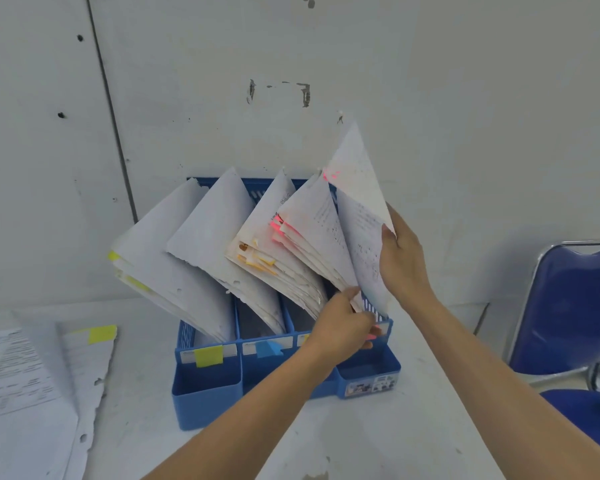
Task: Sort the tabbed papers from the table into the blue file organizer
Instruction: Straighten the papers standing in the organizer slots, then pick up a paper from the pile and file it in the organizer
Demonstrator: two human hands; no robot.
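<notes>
Where the rightmost slot of the blue file organizer (208, 386) stands open at its top, a single sheet (359, 202) is held upright and a little apart from the pink-tabbed stack (312, 230) leaning in that same slot. The right hand (400, 251) pinches the sheet along its right edge, thumb on the near face and fingers behind it. The left hand (343, 323) is curled at the lower front corner of the pink-tabbed stack, gripping those pages just above the slot's front wall. To the left, in their own slots, lean an orange-tabbed stack (267, 237), a plain white stack (215, 244) and a yellow-tabbed stack (160, 251), all tilted leftward. On the organizer's front wall a yellow label (208, 355) marks the leftmost slot and a blue label (269, 348) the next. The organizer sits on a white table (360, 438), close against a scuffed white wall (291, 64). At the table's left edge lie loose papers (31, 375), one carrying a yellow tab (102, 334). A blue chair (568, 306) with a metal frame stands off to the right.
</notes>
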